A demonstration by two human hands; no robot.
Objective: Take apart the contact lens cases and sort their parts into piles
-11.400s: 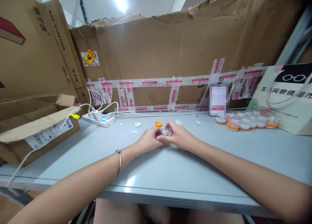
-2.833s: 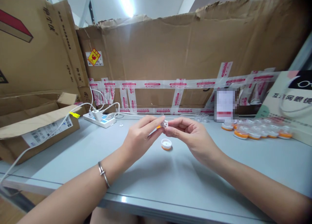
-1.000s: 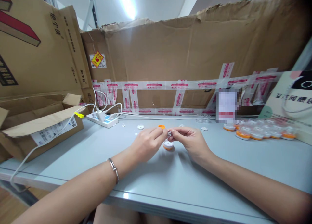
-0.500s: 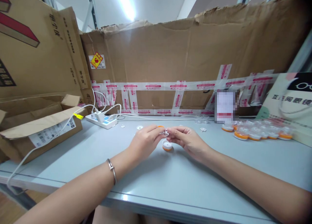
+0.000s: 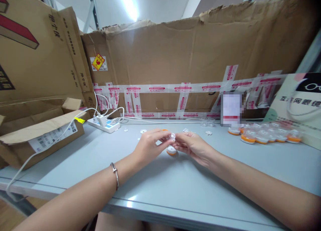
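Note:
Between the fingertips of both hands is a small white plastic part with openings in it [image 5: 172, 137]. My left hand [image 5: 151, 144] pinches it from the left, thumb below and fingers above. From the other side, the closed fingers of my right hand [image 5: 192, 145] grip its right edge. Just beneath them on the table stands a round white-and-orange case [image 5: 172, 151], its top partly hidden by the fingers. An orange piece [image 5: 165, 130] peeks out behind my left fingers. A white disc [image 5: 143, 131] lies left of my left hand.
Several white-and-orange round cases with clear covers [image 5: 262, 136] cluster at the right. Small white parts [image 5: 208, 133] and clear round covers [image 5: 207, 122] lie toward the back. A power strip [image 5: 104, 124] and an open cardboard box [image 5: 57, 127] are at the left. Tall cardboard [image 5: 160, 63] walls the back.
The white part has been turned between my fingers and now shows a broader, patterned face. My right hand has shifted slightly, uncovering a small white part behind it.

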